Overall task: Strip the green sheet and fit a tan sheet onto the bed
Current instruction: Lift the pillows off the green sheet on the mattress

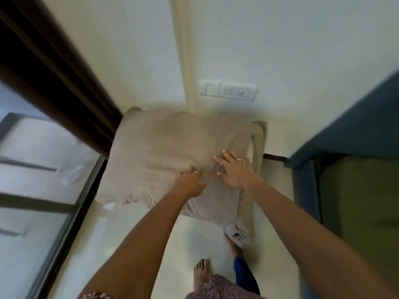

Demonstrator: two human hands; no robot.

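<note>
The left hand (191,183) pinched the tan pillow (172,158) while the right hand (234,171) lay spread flat upon it (rings on both), above the pale floor (151,244).

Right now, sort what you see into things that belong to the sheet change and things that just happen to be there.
Belongs to the job:
- tan pillow, left hand gripping its fabric, right hand flat on it
- bed with green sheet, at the right edge

Just there:
- wall switch plate
- brown curtain
- window
- floor
</note>
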